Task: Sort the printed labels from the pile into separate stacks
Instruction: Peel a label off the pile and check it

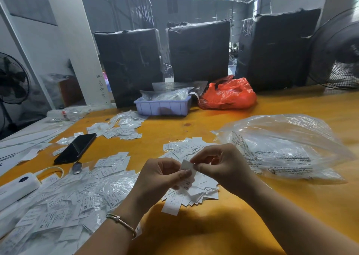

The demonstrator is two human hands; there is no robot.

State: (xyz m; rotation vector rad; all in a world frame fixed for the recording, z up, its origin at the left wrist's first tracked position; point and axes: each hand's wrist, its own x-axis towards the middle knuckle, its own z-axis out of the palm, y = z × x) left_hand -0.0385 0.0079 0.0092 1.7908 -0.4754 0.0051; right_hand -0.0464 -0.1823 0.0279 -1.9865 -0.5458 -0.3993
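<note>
both hands raised over the near middle of the orange wooden tabletop (242, 225), above a loose pile of small white printed labels (194, 192). left hand (161, 179) with fingers curled, pinching a small bunch of white paper labels (187, 177) between thumb and fingers. right hand (221, 163) pinching the top edge of the same bunch with thumb and forefinger. toward the near left corner, a wide spread of white labels in clear sleeves (68, 200). near the left edge, a black smartphone (75, 147) lying flat. toward the right edge, a crumpled clear plastic bag (287, 147). along the far edge, a pale purple plastic tray (163, 107) just beside a red plastic bag (229, 95).
</note>
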